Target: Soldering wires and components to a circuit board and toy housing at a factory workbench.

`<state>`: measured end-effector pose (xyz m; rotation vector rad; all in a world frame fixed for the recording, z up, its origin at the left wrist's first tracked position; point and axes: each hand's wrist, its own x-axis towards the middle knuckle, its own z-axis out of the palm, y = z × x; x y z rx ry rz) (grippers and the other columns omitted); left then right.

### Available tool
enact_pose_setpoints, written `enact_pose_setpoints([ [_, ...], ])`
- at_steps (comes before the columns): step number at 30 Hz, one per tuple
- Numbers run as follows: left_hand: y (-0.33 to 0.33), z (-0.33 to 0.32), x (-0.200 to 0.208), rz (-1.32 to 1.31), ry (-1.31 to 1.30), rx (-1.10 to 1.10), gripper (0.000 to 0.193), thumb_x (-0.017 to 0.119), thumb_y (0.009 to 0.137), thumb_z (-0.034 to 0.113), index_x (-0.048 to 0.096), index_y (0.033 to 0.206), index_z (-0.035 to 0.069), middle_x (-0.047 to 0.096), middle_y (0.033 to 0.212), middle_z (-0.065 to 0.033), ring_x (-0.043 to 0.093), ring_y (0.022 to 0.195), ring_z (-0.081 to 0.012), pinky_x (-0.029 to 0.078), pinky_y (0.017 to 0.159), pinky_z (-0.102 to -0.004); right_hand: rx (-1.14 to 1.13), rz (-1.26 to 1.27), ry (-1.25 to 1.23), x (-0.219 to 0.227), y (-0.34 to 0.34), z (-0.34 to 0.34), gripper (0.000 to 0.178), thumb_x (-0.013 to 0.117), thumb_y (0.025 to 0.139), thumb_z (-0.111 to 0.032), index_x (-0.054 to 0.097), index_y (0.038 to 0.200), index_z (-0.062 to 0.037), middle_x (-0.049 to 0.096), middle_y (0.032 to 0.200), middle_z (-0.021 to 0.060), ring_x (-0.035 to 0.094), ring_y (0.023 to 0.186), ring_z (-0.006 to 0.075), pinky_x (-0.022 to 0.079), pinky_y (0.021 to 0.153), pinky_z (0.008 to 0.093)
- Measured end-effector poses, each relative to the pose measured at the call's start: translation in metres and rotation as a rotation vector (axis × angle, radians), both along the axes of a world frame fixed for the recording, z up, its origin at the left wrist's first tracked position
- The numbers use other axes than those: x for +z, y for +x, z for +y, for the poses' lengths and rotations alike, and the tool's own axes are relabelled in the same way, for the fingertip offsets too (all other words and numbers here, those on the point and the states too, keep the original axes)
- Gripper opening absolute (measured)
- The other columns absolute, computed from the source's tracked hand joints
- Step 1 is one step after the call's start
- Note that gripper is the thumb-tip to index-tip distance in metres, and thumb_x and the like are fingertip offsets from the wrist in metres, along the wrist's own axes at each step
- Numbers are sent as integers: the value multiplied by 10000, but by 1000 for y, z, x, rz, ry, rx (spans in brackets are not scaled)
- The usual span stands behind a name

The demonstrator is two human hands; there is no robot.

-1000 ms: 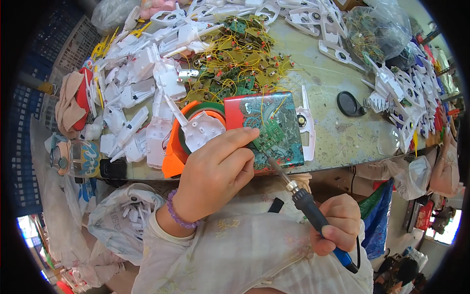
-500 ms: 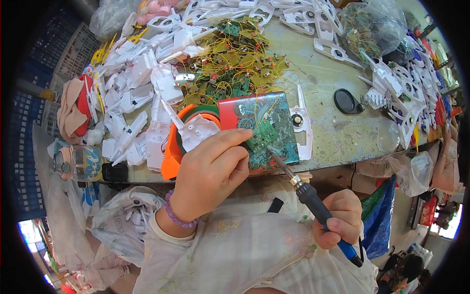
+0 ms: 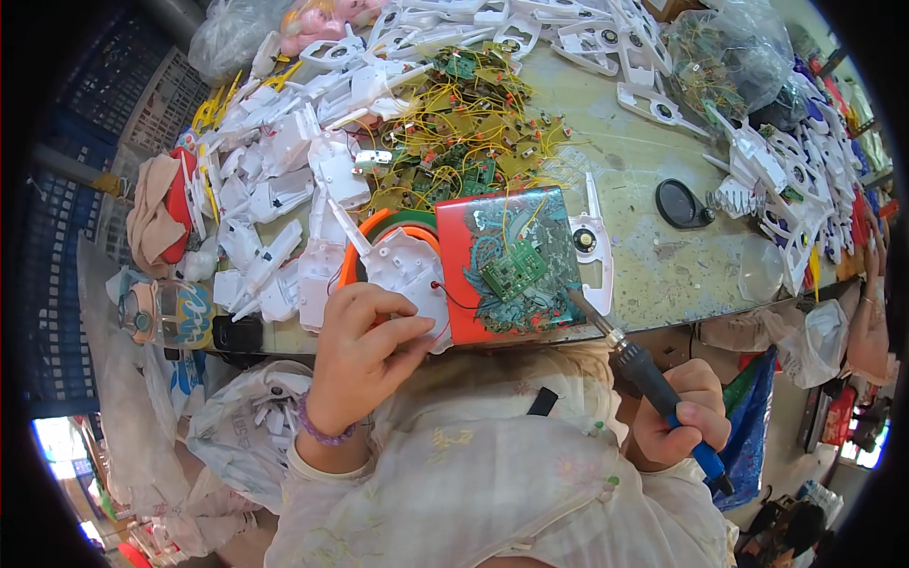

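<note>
My right hand (image 3: pixel 684 417) grips a soldering iron (image 3: pixel 646 371) with a dark sleeve and a blue handle. Its tip rests near the right edge of a red and teal box (image 3: pixel 457 248). A green circuit board (image 3: pixel 514 269) lies on top of that box. My left hand (image 3: pixel 365 364), a bead bracelet at its wrist, is over the near edge of a white plastic shell (image 3: pixel 402 260), with its fingers bent and apart. Thin red and dark wires (image 3: pixel 456 301) run between shell and board; close to the fingertips they are hard to make out.
Behind the box lies a heap of circuit boards with yellow wires (image 3: pixel 473 133). White plastic parts (image 3: pixel 284 180) pile up at the left, more (image 3: pixel 791 175) at the right. An orange ring-shaped holder (image 3: pixel 352 265) sits under the shell. A black round piece (image 3: pixel 680 204) lies on the table.
My left hand has let go of the circuit board and moved left and nearer, to the shell. The soldering iron's tip has drawn right, away from the board, which now lies flatter on the box.
</note>
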<state>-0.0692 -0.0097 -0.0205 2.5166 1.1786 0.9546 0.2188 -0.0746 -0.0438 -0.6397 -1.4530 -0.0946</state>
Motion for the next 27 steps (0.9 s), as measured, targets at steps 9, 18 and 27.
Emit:
enact_pose_setpoints([
  [9,7,-3,-4,-77,77,32,215,766,627,109,631,793,101,602,829,-9,522,757,-211,397,670,-332,-5,-25,-92,3,-3,-4,246,439,950,-282,429,865,-51,407,598,36,391,476,160,315,457,302],
  [18,39,-18,5,-980,-613,97,108,666,741,-23,584,785,32,647,884,-65,496,593,-23,409,542,-187,-5,32,-37,3,-7,-2,274,494,924,-296,488,847,-33,455,582,28,432,422,155,339,385,282],
  [27,43,-6,7,-422,-293,115,103,646,777,-32,631,865,19,651,778,-64,582,638,-127,452,570,-229,-16,26,-50,0,0,-4,274,489,926,-304,490,866,-37,466,600,29,438,425,152,344,388,282],
])
